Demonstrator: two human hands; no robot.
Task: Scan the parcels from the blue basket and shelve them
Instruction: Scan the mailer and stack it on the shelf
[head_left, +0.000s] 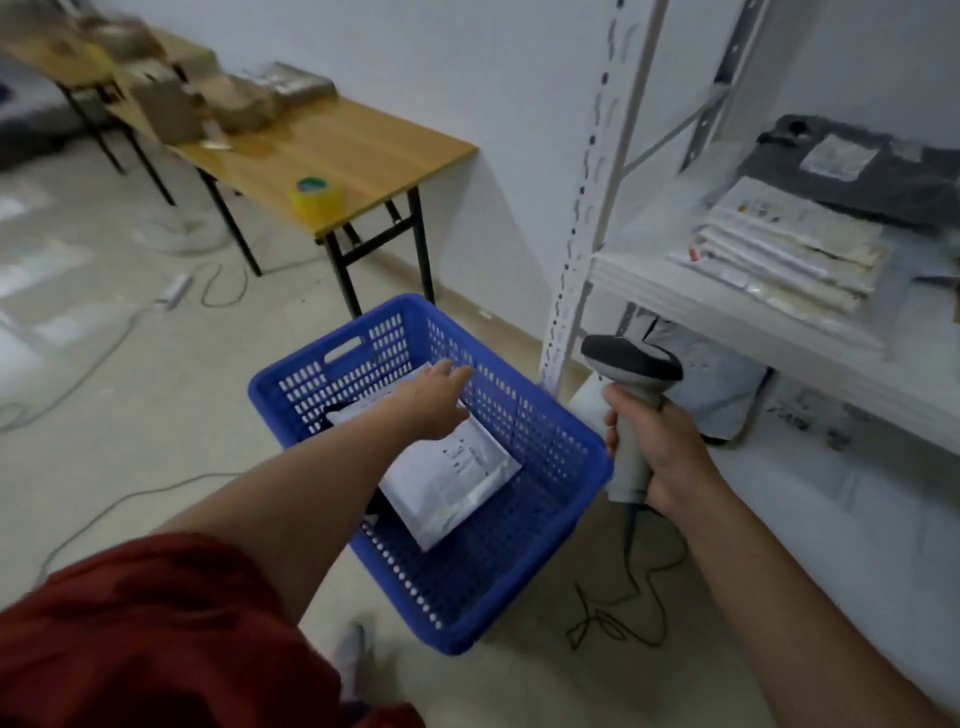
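— Red sleeve (130, 623) at the left: how does that arm lie?
— Stretched into the blue basket (587, 441), left hand (436, 400) flat, fingers straight above the white parcel (452, 483) inside. The right hand (670, 457) grips the upright scanner (631, 364) beside the shelf (727, 306).

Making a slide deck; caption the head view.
Left hand reaches into the blue basket over a white parcel while the right hand grips a barcode scanner.

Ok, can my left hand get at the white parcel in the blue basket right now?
Probably yes: the left hand is open over the white parcel, and nothing covers the open-topped blue basket.
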